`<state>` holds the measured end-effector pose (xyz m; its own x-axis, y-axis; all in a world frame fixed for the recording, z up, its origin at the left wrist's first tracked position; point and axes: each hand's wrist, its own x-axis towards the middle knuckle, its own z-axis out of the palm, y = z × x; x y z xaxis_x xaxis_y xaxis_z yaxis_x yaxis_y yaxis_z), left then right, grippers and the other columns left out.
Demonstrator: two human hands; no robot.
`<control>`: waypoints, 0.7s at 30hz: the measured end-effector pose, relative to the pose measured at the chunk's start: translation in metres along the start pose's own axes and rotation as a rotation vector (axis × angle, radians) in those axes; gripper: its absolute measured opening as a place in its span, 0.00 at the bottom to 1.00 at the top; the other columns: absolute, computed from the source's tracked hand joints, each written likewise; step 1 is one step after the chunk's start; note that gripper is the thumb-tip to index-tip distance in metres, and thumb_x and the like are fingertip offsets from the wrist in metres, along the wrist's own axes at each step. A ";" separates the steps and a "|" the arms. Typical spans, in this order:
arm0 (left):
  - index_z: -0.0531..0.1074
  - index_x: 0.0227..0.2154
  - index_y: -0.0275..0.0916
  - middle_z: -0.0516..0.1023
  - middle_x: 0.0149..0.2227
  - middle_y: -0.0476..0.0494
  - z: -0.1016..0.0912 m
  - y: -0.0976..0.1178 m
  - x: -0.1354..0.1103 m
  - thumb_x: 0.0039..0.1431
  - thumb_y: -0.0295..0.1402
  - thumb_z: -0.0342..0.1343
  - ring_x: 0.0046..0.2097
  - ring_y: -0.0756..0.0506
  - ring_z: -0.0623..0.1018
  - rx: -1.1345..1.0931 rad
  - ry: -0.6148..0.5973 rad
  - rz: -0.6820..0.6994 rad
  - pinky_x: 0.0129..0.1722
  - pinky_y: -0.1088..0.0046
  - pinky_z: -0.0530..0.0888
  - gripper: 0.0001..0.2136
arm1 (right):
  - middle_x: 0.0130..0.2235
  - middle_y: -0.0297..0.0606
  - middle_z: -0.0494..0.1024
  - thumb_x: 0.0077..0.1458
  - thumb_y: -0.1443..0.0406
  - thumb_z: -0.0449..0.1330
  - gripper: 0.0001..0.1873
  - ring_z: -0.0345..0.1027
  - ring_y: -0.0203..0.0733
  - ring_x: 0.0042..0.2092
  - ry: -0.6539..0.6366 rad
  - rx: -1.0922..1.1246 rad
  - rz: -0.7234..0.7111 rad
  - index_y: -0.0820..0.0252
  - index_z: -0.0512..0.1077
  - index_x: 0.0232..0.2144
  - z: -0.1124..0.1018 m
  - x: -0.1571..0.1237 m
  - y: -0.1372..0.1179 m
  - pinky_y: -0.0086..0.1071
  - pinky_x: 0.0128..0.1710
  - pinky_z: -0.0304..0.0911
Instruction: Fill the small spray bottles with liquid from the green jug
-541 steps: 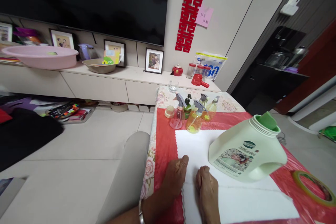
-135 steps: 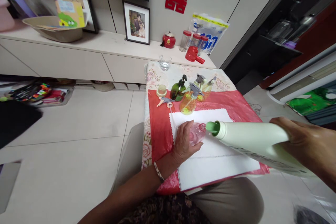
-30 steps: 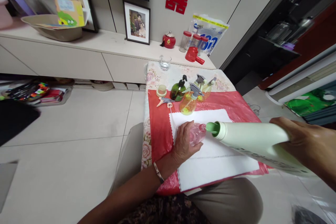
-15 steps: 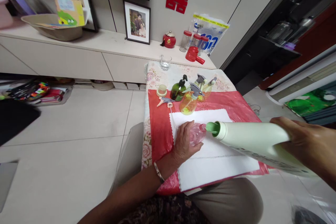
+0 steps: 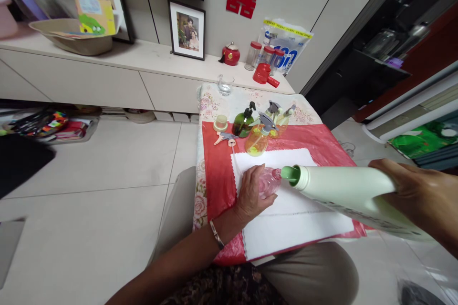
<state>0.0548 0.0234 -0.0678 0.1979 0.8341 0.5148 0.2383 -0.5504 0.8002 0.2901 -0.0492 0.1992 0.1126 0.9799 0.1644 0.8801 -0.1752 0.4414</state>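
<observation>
Both hands are busy from where I watch: the left hand (image 5: 252,195) is curled around a small pink bottle (image 5: 269,182), fingers closed on its body, steadying it on the white cloth (image 5: 296,228) with its open neck turned to the right. The right hand (image 5: 418,198), at the near right, is wrapped tight around the rear end of a large pale green jug (image 5: 343,190) and holds it tipped almost flat above the table. The jug's green spout (image 5: 290,174) sits just beside the pink bottle's mouth; I cannot tell whether the two touch, or whether any liquid is running. A metal bracelet (image 5: 216,234) rings the left wrist. The white cloth lies on a red cover (image 5: 218,176), which is spread over a floral tablecloth (image 5: 229,102). Just beyond the cloth's far left corner lies a loose trigger sprayer (image 5: 224,139) on its side. Farther back stands a cluster of bottles: a dark green pump bottle (image 5: 243,124), a yellow spray bottle (image 5: 255,142) nearest the cloth, and two more spray bottles (image 5: 281,119) to the right. A small pale cap (image 5: 220,123) stands left of the pump bottle, and a clear glass (image 5: 225,85) stands at the far edge of the table.
</observation>
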 end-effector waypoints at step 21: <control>0.50 0.65 0.42 0.65 0.59 0.34 -0.001 0.001 0.001 0.45 0.28 0.69 0.60 0.34 0.68 -0.001 0.006 0.022 0.61 0.47 0.71 0.46 | 0.24 0.35 0.72 0.39 0.55 0.55 0.17 0.61 0.46 0.22 0.019 -0.023 -0.051 0.44 0.71 0.35 0.000 -0.002 0.002 0.31 0.22 0.45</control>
<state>0.0541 0.0240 -0.0659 0.1974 0.8222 0.5339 0.2334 -0.5683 0.7890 0.2917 -0.0514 0.2002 0.0588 0.9857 0.1578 0.8738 -0.1273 0.4693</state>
